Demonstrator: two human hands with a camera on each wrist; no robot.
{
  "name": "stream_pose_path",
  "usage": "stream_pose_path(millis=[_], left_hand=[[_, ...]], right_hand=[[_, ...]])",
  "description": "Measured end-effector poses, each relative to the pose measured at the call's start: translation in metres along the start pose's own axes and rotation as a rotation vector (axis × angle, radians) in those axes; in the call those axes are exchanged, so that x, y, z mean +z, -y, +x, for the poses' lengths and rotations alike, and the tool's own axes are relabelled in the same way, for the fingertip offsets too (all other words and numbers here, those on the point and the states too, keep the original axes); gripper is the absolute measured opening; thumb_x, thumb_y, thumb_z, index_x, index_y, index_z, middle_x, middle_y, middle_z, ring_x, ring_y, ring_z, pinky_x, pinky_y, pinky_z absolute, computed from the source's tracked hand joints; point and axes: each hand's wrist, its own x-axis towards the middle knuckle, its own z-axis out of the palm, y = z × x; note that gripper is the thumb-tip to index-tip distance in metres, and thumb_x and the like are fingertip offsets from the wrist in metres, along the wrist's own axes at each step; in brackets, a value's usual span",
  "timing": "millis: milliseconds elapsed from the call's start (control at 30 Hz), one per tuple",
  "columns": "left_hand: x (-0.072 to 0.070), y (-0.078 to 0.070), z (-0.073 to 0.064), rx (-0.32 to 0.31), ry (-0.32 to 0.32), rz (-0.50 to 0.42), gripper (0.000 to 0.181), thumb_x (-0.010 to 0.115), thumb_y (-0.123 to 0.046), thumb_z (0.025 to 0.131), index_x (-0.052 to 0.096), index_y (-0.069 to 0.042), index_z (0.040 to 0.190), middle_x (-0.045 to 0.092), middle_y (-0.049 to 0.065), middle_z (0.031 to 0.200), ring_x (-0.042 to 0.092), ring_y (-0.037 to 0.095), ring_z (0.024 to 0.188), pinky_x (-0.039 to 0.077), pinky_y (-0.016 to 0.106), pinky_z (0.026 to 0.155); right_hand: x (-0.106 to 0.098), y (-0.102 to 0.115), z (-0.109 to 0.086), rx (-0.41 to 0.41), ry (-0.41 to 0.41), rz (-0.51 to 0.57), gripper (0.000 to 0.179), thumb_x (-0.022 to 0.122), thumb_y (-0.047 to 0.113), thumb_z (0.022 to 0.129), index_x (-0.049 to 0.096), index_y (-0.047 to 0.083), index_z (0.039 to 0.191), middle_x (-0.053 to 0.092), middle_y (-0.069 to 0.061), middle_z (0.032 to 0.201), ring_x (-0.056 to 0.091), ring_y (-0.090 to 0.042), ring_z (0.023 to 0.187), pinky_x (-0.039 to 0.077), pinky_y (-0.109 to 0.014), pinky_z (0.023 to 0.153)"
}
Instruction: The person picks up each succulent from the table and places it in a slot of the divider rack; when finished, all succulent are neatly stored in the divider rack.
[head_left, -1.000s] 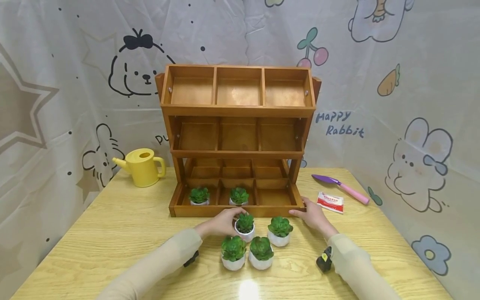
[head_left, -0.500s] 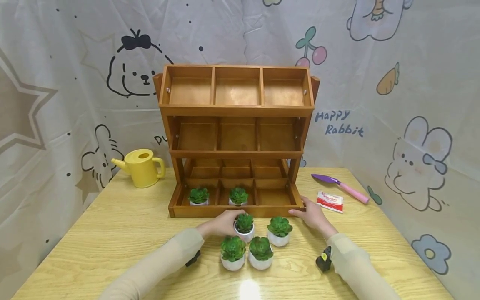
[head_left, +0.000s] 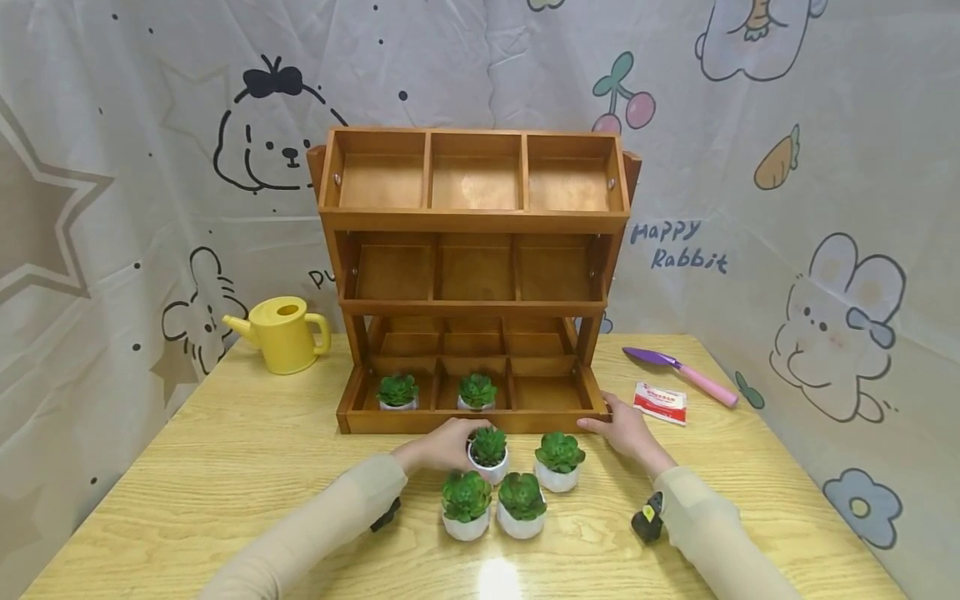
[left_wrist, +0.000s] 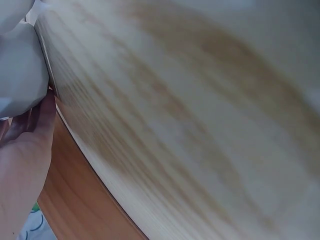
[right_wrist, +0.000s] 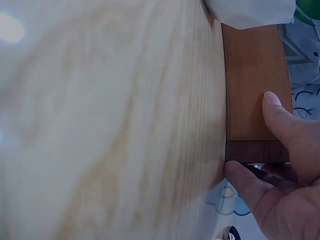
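On the tabletop my left hand [head_left: 446, 447] holds a small succulent in a white pot [head_left: 489, 457] from its left side, fingers reaching behind it. The left wrist view shows those fingers against the white pot [left_wrist: 22, 70]; the thumb is hidden there. My right hand [head_left: 628, 432] grips the lower right front corner of a brown wooden tiered shelf [head_left: 472, 423]. In the right wrist view the thumb [right_wrist: 280, 112] lies on the front board and the other fingers are round the end. Two potted succulents, one left [head_left: 398, 392] and one middle [head_left: 477, 392], sit in the bottom tier's compartments.
Three more potted succulents stand close by: front left [head_left: 467, 505], front middle [head_left: 522, 505] and right [head_left: 558, 462]. A yellow watering can [head_left: 288, 337] is at the back left. A purple-and-pink trowel [head_left: 682, 375] and a red-and-white packet [head_left: 660, 403] lie right of the shelf.
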Motion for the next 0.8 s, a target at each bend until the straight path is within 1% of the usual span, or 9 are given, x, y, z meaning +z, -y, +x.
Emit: stream_pose_path(millis=[167,333,433,533,567,667,800], left_hand=[[0.0,0.001,0.0,-0.005,-0.013,0.009,0.055,0.085,-0.022,0.071,0.06,-0.008,0.118,0.067,0.004,0.11,0.063,0.015,0.1,0.05,0.027,0.088],[-0.002,-0.001,-0.002,-0.037,-0.035,0.027,0.059,0.087,-0.027,0.07,0.06,-0.011,0.12,0.067,0.002,0.111,0.063,0.014,0.1,0.05,0.027,0.086],[-0.002,-0.003,-0.003,-0.035,-0.055,0.033,0.063,0.087,-0.031,0.068,0.059,-0.011,0.121,0.067,0.001,0.113,0.063,0.015,0.102,0.051,0.029,0.087],[-0.003,-0.005,-0.002,-0.027,-0.067,0.028,0.066,0.088,-0.033,0.067,0.058,-0.012,0.123,0.066,-0.001,0.115,0.063,0.014,0.105,0.05,0.031,0.091],[-0.002,-0.005,-0.002,-0.021,-0.067,0.024,0.067,0.088,-0.034,0.067,0.058,-0.012,0.123,0.066,-0.001,0.116,0.063,0.014,0.106,0.05,0.031,0.092],[-0.003,-0.006,-0.001,-0.035,-0.068,0.009,0.071,0.088,-0.033,0.066,0.057,-0.011,0.126,0.065,0.0,0.119,0.062,0.015,0.108,0.049,0.031,0.094],[-0.004,-0.01,0.001,-0.068,-0.075,-0.057,0.073,0.089,-0.03,0.066,0.055,-0.009,0.128,0.065,0.002,0.118,0.062,0.015,0.105,0.05,0.03,0.09]], right_hand=[[0.0,0.0,0.0,0.004,0.001,-0.002,0.082,0.065,0.042,0.089,0.031,-0.011,0.143,0.04,-0.035,0.14,0.041,-0.049,0.128,0.037,-0.057,0.104],[0.0,0.0,0.0,0.011,0.004,-0.004,0.083,0.065,0.043,0.089,0.031,-0.011,0.143,0.04,-0.035,0.14,0.041,-0.049,0.128,0.037,-0.057,0.104],[0.0,0.0,0.001,0.013,0.001,-0.005,0.083,0.065,0.043,0.089,0.032,-0.011,0.143,0.04,-0.035,0.14,0.042,-0.049,0.128,0.037,-0.057,0.103],[0.0,0.0,0.001,0.012,-0.003,-0.006,0.082,0.065,0.042,0.089,0.032,-0.011,0.143,0.041,-0.035,0.139,0.042,-0.049,0.127,0.038,-0.057,0.103],[0.0,0.0,0.001,0.012,-0.002,-0.007,0.082,0.065,0.042,0.089,0.032,-0.011,0.143,0.041,-0.035,0.139,0.042,-0.049,0.127,0.038,-0.057,0.103],[0.0,0.0,0.001,0.006,-0.002,-0.01,0.083,0.065,0.043,0.089,0.032,-0.011,0.143,0.041,-0.036,0.139,0.042,-0.05,0.127,0.038,-0.057,0.103],[0.0,0.001,0.0,0.003,0.0,-0.012,0.083,0.065,0.043,0.089,0.032,-0.011,0.143,0.041,-0.036,0.139,0.041,-0.05,0.127,0.037,-0.057,0.103]])
